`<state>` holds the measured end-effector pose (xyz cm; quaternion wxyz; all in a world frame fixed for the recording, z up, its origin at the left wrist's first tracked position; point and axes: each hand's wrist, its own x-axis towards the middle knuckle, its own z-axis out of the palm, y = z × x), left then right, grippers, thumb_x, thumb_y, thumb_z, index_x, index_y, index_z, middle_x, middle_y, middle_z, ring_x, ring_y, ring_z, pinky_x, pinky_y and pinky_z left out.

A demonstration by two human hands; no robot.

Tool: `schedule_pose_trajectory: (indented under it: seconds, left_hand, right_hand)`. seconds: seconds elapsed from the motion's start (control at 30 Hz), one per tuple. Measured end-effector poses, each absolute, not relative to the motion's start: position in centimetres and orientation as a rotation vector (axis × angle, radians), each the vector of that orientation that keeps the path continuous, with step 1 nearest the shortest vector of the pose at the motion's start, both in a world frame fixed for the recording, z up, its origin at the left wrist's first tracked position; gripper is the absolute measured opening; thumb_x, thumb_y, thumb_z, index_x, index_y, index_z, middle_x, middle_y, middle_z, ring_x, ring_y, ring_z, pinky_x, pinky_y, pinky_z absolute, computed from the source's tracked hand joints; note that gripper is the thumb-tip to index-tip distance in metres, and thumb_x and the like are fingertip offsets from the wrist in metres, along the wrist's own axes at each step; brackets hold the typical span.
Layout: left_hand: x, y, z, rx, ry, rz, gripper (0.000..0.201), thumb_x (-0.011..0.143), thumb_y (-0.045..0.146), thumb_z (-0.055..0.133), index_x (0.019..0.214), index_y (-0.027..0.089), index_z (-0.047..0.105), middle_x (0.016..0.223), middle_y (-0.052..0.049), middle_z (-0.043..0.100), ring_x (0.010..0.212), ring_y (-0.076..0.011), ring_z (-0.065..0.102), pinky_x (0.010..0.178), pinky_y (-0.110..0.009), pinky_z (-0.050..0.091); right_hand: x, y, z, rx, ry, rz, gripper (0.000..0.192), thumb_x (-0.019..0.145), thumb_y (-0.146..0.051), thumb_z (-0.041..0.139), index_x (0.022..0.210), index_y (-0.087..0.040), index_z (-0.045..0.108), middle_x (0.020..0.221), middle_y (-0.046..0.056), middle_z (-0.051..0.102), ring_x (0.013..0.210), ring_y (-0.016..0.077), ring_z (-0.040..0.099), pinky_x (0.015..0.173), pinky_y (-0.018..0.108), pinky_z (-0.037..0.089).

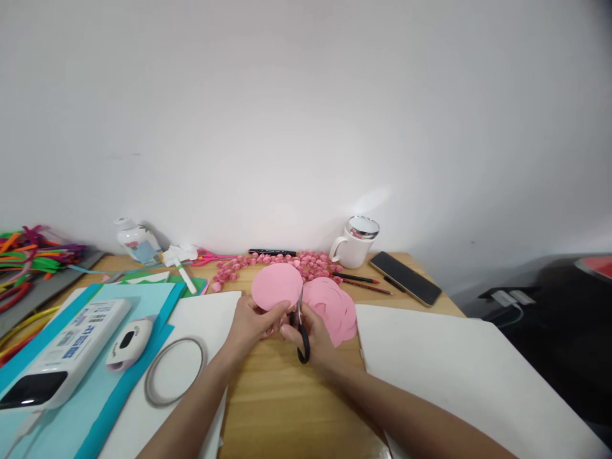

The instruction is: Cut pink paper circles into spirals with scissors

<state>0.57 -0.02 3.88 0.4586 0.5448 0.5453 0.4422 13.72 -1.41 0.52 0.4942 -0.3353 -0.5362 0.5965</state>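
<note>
My left hand [258, 319] pinches the lower edge of a round pink paper disc [276, 285] between thumb and fingers. Black-handled scissors [303, 344] are gripped in my right hand [310, 328], their blades pointing up along the disc's right edge. Just behind and to the right of the scissors lies a pile of pink paper circles [337, 306], overlapping one another. Beyond the disc, many small pink paper curls [313, 262] are spread in a band toward the wall.
A white lidded mug [356, 242], a phone [406, 278] and pencils [366, 287] stand or lie at back right. White sheets [430, 350] flank the wooden table [287, 408]. On the left are a tape roll [149, 389], a white power bank [79, 347], blue paper [138, 382] and a bottle [138, 241].
</note>
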Motion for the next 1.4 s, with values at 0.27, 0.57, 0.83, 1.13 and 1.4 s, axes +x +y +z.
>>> schedule_pose_trajectory:
  seconds: [0.27, 0.57, 0.83, 1.13, 1.4]
  left_hand:
    - [0.8, 0.0, 3.3, 1.287, 1.303, 1.114, 0.027, 0.065, 0.037, 0.068, 0.051, 0.014, 0.064, 0.034, 0.001, 0.051, 0.032, -0.0090, 0.041, 0.033, -0.019, 0.029]
    - [0.8, 0.0, 3.2, 1.250, 1.328, 1.112, 0.032, 0.063, 0.038, 0.069, 0.045, 0.013, 0.060, 0.035, 0.000, 0.053, 0.032, -0.0091, 0.044, 0.034, -0.019, 0.031]
    - [0.8, -0.3, 4.3, 1.316, 1.265, 1.046, 0.028, 0.065, 0.033, 0.068, 0.045, 0.014, 0.060, 0.033, 0.003, 0.050, 0.031, -0.0072, 0.041, 0.033, -0.018, 0.030]
    - [0.8, -0.2, 4.0, 1.275, 1.276, 1.025, 0.028, 0.065, 0.033, 0.068, 0.046, 0.014, 0.059, 0.035, 0.002, 0.051, 0.033, -0.0071, 0.041, 0.034, -0.018, 0.028]
    - [0.5, 0.0, 3.5, 1.322, 1.257, 0.998, 0.033, 0.068, 0.032, 0.066, 0.044, 0.012, 0.056, 0.036, 0.002, 0.050, 0.034, -0.0061, 0.041, 0.036, -0.017, 0.028]
  right_hand:
    - [13.5, -1.7, 0.9, -0.827, -1.256, 1.452, 0.030, 0.066, -0.035, 0.067, 0.077, -0.022, 0.043, 0.063, -0.005, 0.045, 0.053, 0.0120, 0.044, 0.051, 0.025, 0.037]
    - [13.4, -1.7, 0.4, -0.875, -1.235, 1.466, 0.024, 0.069, -0.033, 0.064, 0.076, -0.021, 0.044, 0.056, -0.006, 0.046, 0.047, 0.0105, 0.042, 0.046, 0.023, 0.034]
    - [13.9, -1.4, -0.3, -0.890, -1.229, 1.382, 0.030, 0.065, -0.034, 0.069, 0.079, -0.021, 0.046, 0.064, -0.004, 0.051, 0.057, 0.0123, 0.046, 0.053, 0.024, 0.036]
    - [13.6, -1.6, 0.2, -0.866, -1.207, 1.417, 0.025, 0.068, -0.031, 0.066, 0.077, -0.021, 0.045, 0.062, -0.004, 0.051, 0.055, 0.0126, 0.048, 0.050, 0.024, 0.038]
    - [13.6, -1.6, 0.1, -0.891, -1.183, 1.427, 0.025, 0.066, -0.032, 0.067, 0.074, -0.021, 0.047, 0.058, -0.005, 0.051, 0.046, 0.0097, 0.043, 0.044, 0.023, 0.037]
